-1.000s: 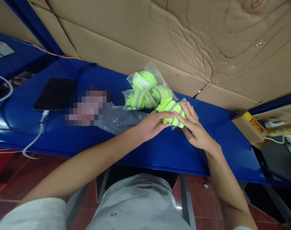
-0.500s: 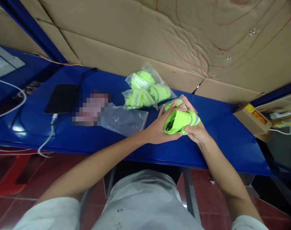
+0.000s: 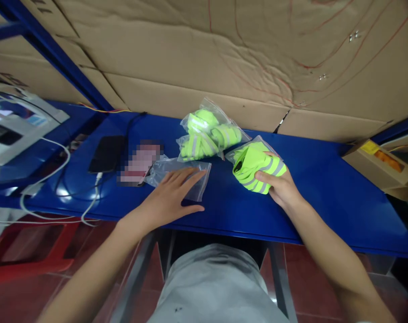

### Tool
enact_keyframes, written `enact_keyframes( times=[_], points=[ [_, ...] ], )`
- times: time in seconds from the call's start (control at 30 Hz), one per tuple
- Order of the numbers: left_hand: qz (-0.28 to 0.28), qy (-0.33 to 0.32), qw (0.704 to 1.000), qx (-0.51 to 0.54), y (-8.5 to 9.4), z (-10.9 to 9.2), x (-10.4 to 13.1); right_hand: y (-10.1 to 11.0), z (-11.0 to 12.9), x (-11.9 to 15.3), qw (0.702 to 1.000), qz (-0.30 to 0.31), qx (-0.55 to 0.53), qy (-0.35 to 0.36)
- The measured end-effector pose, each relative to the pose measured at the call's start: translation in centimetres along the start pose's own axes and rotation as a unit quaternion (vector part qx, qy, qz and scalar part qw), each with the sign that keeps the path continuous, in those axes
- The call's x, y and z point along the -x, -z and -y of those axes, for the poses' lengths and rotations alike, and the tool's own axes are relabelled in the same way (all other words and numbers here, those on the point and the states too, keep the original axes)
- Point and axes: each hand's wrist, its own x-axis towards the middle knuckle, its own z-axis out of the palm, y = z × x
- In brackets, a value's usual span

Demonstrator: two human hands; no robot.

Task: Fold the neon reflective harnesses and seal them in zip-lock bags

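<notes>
My right hand (image 3: 284, 186) grips a folded bundle of neon yellow reflective strap (image 3: 258, 168) with grey stripes, thumb on the near side. Something black shows in the fold at its left end. My left hand (image 3: 168, 195) is open, fingers spread, over a clear zip plastic bag (image 3: 199, 186) lying flat on the blue table (image 3: 231, 215); whether the fingers touch it I cannot tell. Just behind the held bundle lies another clear bag (image 3: 262, 143) with neon yellow material in it, partly hidden. Several filled bags of the same yellow strap (image 3: 204, 134) are piled farther back.
Left of the empty bag lie a blurred-out pink item (image 3: 141, 163) and a black phone (image 3: 106, 154) on a white cable (image 3: 95, 193). A white device (image 3: 22, 119) stands far left. Cardboard (image 3: 177, 58) backs the table. An open carton (image 3: 379, 163) sits at the right end.
My left hand has let go of the yellow bundle and moved left over the empty bag. The bundle stays in my right hand, now looser. The view has shifted slightly left.
</notes>
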Motion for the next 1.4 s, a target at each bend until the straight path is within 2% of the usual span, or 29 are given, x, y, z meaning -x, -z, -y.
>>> enact_keyframes(
  times=[0.1, 0.2, 0.3, 0.4, 0.57, 0.8, 1.0, 1.07, 1.13, 1.2, 1.27, 1.4],
  points=[
    [-0.023, 0.073, 0.997, -0.019, -1.4, -0.6, 1.5, -0.4, -0.2, 0.2, 1.000, -0.002, 0.010, -0.015],
    [-0.088, 0.168, 0.982, -0.024, -3.3, -2.9, 0.6, -1.0, -1.0, 0.4, 0.999, 0.003, 0.038, -0.006],
    [-0.110, 0.239, 0.964, 0.040, -4.5, -5.0, -0.7, -1.6, -1.7, 0.4, 0.999, 0.018, 0.035, -0.001],
    [-0.108, 0.261, 0.951, 0.124, -4.5, -5.7, -1.0, -2.2, -1.8, 0.4, 0.999, 0.028, -0.009, -0.033],
    [-0.099, 0.253, 0.945, 0.184, -4.1, -6.3, -0.3, -2.4, -1.5, 0.5, 0.993, 0.029, -0.077, -0.088],
    [-0.150, 0.243, 0.932, 0.221, -5.3, -6.9, -0.5, -2.4, -2.1, 0.5, 0.990, 0.042, -0.092, -0.099],
    [-0.258, 0.225, 0.888, 0.308, -6.2, -8.0, -0.5, -2.9, -2.5, 0.8, 0.986, 0.082, -0.052, -0.133],
    [-0.307, 0.226, 0.869, 0.314, -6.4, -8.4, -0.5, -2.6, -2.6, 0.8, 0.989, 0.089, 0.002, -0.118],
    [-0.341, 0.221, 0.860, 0.309, -6.6, -8.7, -0.7, -2.3, -2.6, 0.7, 0.988, 0.089, 0.101, -0.071],
    [-0.353, 0.205, 0.865, 0.292, -6.7, -9.0, -0.8, -2.0, -2.3, 0.8, 0.976, 0.081, 0.201, -0.015],
    [-0.355, 0.181, 0.879, 0.262, -6.8, -9.2, -1.0, -2.0, -1.8, 1.0, 0.963, 0.073, 0.258, 0.010],
    [-0.335, 0.122, 0.913, 0.198, -7.0, -9.5, -1.0, -2.1, -1.1, 1.2, 0.957, 0.084, 0.276, -0.023]
  ],
)
